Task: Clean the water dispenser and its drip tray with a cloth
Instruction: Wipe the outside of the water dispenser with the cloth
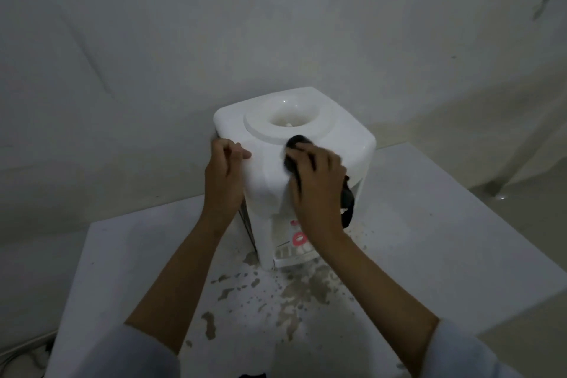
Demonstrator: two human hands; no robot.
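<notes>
The right hand (317,184) holds a dark cloth (296,149) and rubs the top of the white water dispenser (346,138). The left hand (225,169) grips its side, steadying it. Below both hands waits the drip tray (291,258), probably next.

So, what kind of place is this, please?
Probably a plain utility corner indoors: a bottleless dispenser on a stained white table against bare walls, with cables on the floor.
</notes>
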